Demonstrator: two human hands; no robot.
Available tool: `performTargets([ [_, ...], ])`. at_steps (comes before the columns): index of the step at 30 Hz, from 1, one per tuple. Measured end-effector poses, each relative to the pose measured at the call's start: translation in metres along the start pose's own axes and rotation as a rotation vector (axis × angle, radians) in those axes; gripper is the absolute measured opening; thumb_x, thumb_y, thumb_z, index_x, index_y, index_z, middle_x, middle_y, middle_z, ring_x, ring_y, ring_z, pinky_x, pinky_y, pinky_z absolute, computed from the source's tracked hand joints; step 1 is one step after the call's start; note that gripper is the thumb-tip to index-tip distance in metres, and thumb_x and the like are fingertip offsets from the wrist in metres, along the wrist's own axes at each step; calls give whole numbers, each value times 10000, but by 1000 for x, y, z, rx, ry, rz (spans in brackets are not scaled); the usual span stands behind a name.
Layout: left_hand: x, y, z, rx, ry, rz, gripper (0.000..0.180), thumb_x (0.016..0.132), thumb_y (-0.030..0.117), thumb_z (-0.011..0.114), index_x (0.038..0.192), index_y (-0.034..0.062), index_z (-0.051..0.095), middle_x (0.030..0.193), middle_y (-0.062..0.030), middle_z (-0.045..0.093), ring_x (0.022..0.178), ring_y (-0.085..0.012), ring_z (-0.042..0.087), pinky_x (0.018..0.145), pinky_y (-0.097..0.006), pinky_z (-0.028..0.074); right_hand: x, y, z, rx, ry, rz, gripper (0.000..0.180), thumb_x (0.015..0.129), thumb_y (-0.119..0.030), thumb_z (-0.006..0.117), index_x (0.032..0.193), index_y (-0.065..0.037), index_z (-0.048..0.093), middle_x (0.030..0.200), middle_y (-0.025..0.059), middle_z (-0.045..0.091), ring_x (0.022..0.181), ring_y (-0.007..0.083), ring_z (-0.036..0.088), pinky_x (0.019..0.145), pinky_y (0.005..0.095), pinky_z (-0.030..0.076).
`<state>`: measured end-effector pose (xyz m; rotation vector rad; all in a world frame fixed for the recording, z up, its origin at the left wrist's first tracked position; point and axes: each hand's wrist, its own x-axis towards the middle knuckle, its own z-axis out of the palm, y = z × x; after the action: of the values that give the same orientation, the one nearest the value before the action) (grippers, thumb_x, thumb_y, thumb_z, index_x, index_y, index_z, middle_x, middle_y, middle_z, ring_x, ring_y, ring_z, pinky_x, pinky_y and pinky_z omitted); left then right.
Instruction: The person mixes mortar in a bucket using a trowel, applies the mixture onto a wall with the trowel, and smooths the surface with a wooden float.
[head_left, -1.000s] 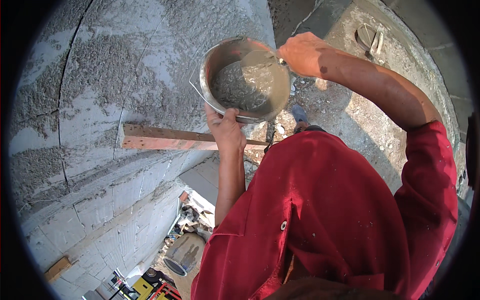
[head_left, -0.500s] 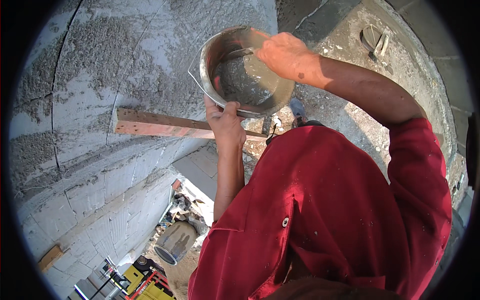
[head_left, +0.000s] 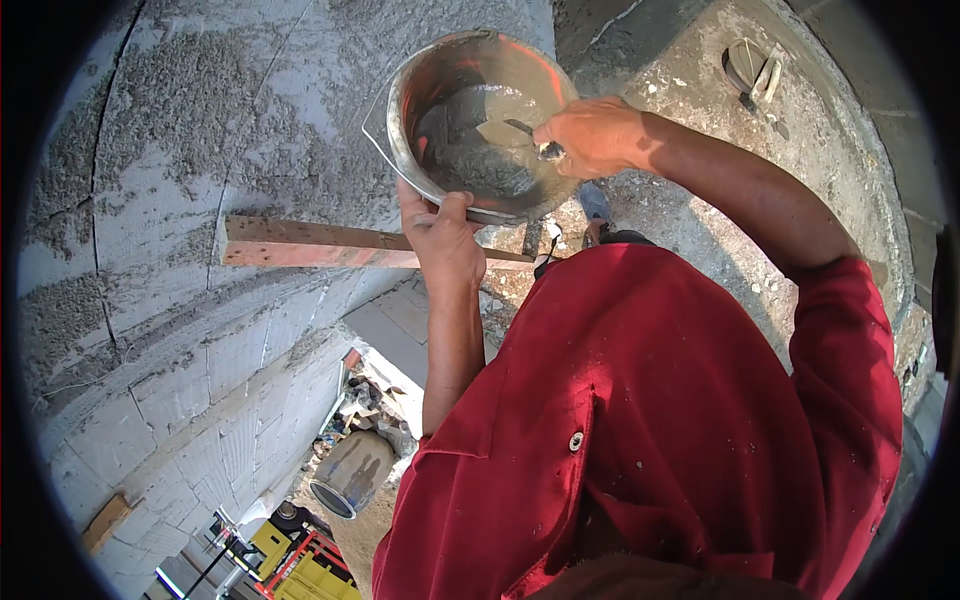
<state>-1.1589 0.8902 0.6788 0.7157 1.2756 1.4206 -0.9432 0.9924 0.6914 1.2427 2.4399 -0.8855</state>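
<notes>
A mortar-smeared bucket point(head_left: 428, 98) with orange patches on its inner wall is tilted in front of me, its thin wire handle hanging off the left side. Wet grey mortar point(head_left: 462, 155) lies inside. My left hand point(head_left: 447, 240) grips the bucket's near rim from below, thumb toward the rim. In my right hand point(head_left: 600, 138), closed at the bucket's right side, is a trowel point(head_left: 508, 133). Its blade reaches into the bucket over the mortar, and part of its handle is hidden by my fingers.
A wooden beam point(head_left: 320, 245) juts out below the bucket, beside a wall of pale blocks point(head_left: 165, 180) coated with rough mortar. Down at lower left stand a barrel point(head_left: 352, 475) and yellow-and-red equipment point(head_left: 305, 570). Debris point(head_left: 765, 75) lies on the ground at upper right.
My right hand has drawn the trowel lower and turned it, so its blade now shows more. The bucket has shifted slightly left and tilted more toward me.
</notes>
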Motion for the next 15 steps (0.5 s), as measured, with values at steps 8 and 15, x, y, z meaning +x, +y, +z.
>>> performTargets([
  [8,3,-1,0,-2,-5,-39,731,806,-160,461,1509,40,444,1372,-136,568,1085,-192,661,808,-274,613,9,-3,-25,-48,-225,10,600,906,-253,742,1471,-118,592,1301,215,696,1276,368,634,1073,483,489],
  [15,4,-8,-7,10,30,-81,721,813,-150,481,1508,39,444,1347,-124,585,1076,-180,664,827,-272,609,10,7,-33,18,-97,-35,556,913,-245,720,1439,-103,611,1260,222,707,1246,371,645,1056,486,494],
])
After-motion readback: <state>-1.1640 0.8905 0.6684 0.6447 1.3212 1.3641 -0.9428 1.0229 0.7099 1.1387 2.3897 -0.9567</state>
